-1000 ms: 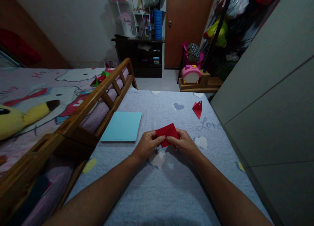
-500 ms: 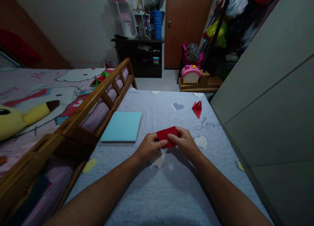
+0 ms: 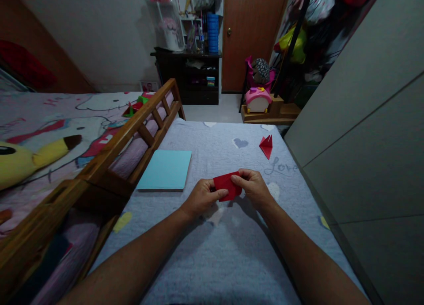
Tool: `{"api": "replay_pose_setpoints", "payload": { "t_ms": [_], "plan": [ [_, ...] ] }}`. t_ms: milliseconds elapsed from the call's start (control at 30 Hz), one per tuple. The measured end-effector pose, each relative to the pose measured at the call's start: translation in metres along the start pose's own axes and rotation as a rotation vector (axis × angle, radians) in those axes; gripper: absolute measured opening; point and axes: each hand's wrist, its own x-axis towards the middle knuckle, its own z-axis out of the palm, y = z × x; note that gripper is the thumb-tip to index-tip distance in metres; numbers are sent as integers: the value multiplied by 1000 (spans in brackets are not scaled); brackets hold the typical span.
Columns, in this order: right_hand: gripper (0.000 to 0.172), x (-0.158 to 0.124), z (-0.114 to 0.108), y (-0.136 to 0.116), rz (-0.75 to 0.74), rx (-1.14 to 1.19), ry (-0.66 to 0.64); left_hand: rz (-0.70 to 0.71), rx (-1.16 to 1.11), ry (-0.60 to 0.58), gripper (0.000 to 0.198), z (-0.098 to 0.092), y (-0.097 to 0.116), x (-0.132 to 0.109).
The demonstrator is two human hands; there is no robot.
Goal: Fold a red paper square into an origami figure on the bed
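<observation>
A small folded sheet of red paper point(image 3: 228, 186) is held just above the bed between both hands. My left hand point(image 3: 202, 198) pinches its left side, thumb lying on the near face. At the upper right corner my right hand point(image 3: 254, 185) grips it between thumb and fingers. The fingers behind the paper are partly hidden. Farther off to the right lies a folded red paper piece point(image 3: 266, 146) with pointed flaps. Left of the hands rests a light blue square pad point(image 3: 165, 170), perhaps a stack of paper.
The mattress has a pale blue patterned sheet point(image 3: 212, 252). A wooden bed rail point(image 3: 145, 135) runs along the left, with a yellow plush toy point(image 3: 36, 161) on the bed beyond. A pale cabinet point(image 3: 374, 132) borders the right side. A dark shelf unit point(image 3: 185, 75) stands at the back.
My right hand has shifted slightly, its thumb moving up and right to the paper's upper corner. The paper has moved a little to the right. My left hand keeps its pinch.
</observation>
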Motion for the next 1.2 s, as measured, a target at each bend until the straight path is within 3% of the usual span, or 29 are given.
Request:
{"api": "replay_pose_setpoints", "payload": {
  "t_ms": [267,433,500,567,700,900,1067,1133,1200],
  "plan": [
    [21,0,-1,-2,-80,1,75,-35,4,0,31,1,5,0],
    [27,4,-7,-5,-89,132,191,-22,-78,41,32,2,12,0],
    [33,4,-7,-6,-46,170,146,-14,-119,83,31,2,14,0],
    [34,3,-5,-4,13,157,14,-1,-161,118,32,3,16,1],
    [29,0,1,5,33,-6,-198,16,-234,138,34,5,17,2],
    [24,1,-3,10,-4,-124,-230,63,-308,154,37,2,18,2],
    [23,0,-3,8,7,-148,-262,38,-160,99,32,-3,18,1],
    [24,-1,1,9,-27,-157,-218,38,-73,128,36,-4,16,0],
    [30,-3,5,10,-112,-189,-85,46,-6,180,40,-4,15,1]
  ]
}}
